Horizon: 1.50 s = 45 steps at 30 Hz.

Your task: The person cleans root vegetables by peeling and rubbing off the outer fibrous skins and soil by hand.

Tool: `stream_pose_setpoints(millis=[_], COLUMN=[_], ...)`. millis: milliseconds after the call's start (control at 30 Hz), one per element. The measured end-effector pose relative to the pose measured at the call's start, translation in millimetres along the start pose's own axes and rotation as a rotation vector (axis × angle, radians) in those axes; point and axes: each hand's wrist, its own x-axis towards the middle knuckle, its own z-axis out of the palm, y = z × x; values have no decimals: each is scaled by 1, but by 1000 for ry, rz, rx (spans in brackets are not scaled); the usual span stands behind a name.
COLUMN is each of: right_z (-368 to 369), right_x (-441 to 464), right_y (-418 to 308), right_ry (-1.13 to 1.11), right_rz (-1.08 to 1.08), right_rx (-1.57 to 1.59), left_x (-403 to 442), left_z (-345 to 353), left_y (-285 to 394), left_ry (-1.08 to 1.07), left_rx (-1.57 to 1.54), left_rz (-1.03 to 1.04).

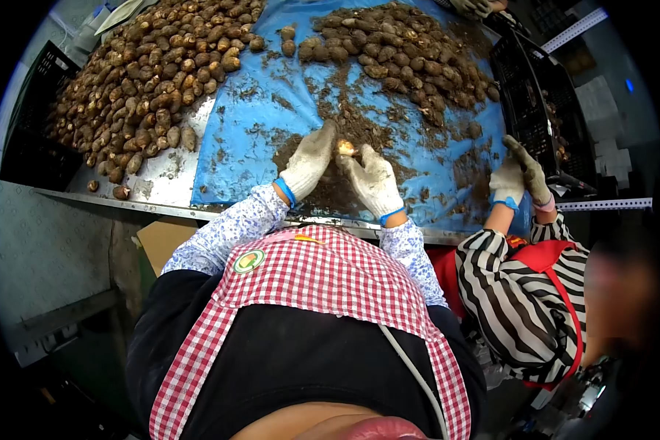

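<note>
Both my hands wear soiled white work gloves with blue cuffs, over the blue sheet (235, 139). Between them is a small brown tuber (346, 148) with a pale, orange-tinged end facing up. My right hand (374, 180) has its thumb and fingers closed around this tuber. On the other side, my left hand (309, 160) is held upright near it, its fingers pressed together; whether anything is inside them is hidden. Loose dark soil (345, 110) lies beneath and beyond the hands.
A big pile of brown tubers (154, 81) covers the left, near a black crate (40, 158). Muddier tubers (411, 55) lie at the back right. Black crates (524, 95) line the right edge. At the right, a co-worker's gloved hands (517, 176) are over the sheet.
</note>
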Motion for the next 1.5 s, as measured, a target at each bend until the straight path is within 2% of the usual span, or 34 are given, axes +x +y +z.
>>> stream_pose_setpoints(millis=[33, 100, 167, 200, 233, 267, 300, 333, 367, 400, 467, 500, 533, 600, 667, 733, 800, 833, 867, 900, 933, 967, 1033, 1133, 1167, 1200, 1267, 1300, 1367, 1400, 1433, 1467, 1500], right_z=[-8, -5, 0, 0, -2, -5, -19, -18, -15, -15, -22, -23, -23, -30, -39, -47, -49, -41, -29, -19, -16, -28, -18, -53, -55, -57, -46, -44, -40, -8, 0, -1, -7], right_x=[-4, -10, -14, -9, -7, -5, -14, -19, -26, -31, -33, -35, -36, -40, -45, -49, -48, -45, -37, -41, -48, -55, -61, -63, -64, -66, -60, -60, -61, -60, -56, -52, -55], right_y=[-5, 4, 17, 28, 32, 35, 39, 42, 48, 52, 52, 54, 56, 54, 49, 47, 62, 86, 116, 148, 167, 139, 131, 87, 75, 63, 73, 74, 64, 91, 99, 99, 100], right_ry=[-74, -30, 90, 79, 123, 165, 112, 127, 141, 157, 112, 91, 68, 58, 48, 98, 80, 151, 194, 268, 325, 221, 223, -29, -14, 7, 32, -7, -85, 134, 156, 182, 262], right_rz=[-5, 9, -16, 135, 183, 228, 314, 266, 221, 169, 273, 295, 318, 231, 148, 204, 223, 207, 282, 3, -272, 29, 56, 33, -5, -39, -258, -192, -55, -99, -34, 30, -143], right_rx=[150, 244, 225, 241, 323, 404, 202, 426, 650, 874, 1050, 1104, 1159, 1091, 1020, 1035, 1026, 903, 676, 66, -551, -219, 532, 177, -19, -216, -154, -28, 228, 318, 355, 392, 222], left_x=[-10, -28, -18, -10, -16, -19, -20, -24, -33, -34, -32, -35, -32, -10, -3, -11, 0, -37, -60, -53, -54, -52, -53, -50, -72, -70, -65, -66, -76, -51, -26, -27, -30], left_z=[0, 4, 4, 3, 2, 5, 8, 13, 24, 28, 35, 37, 43, 56, 62, 74, 76, 86, 92, 90, 89, 88, 89, 89, 107, 102, 82, 74, 74, 56, 39, 34, 26], left_y=[12, 37, 18, 9, 9, 9, 10, 12, 22, 18, 16, 15, 7, -41, -52, -54, -65, -11, 18, -2, -2, -1, -2, -18, 11, 2, -12, -12, 2, -38, -77, -74, -71], left_ry=[-48, -125, -252, -312, -470, -434, -397, -358, -142, -198, -313, -413, -411, -406, -515, -443, -419, -357, -291, -359, -363, -363, -280, -208, 76, -59, -332, -436, -260, -329, -375, -396, -499], left_rx=[-101, -333, -554, -671, -739, -706, -677, -651, -490, -436, -332, -188, -193, -203, -440, -327, -353, -246, -138, -292, -361, -435, -470, -474, -437, -451, -476, -500, -420, -317, -215, -130, -536], left_rz=[-127, -403, -472, -520, -476, -468, -456, -449, -437, -371, -236, -56, 111, 441, 330, 414, 87, -18, -121, 14, -4, -17, -42, -187, -356, -322, -241, -277, -355, -176, 14, 200, -148])
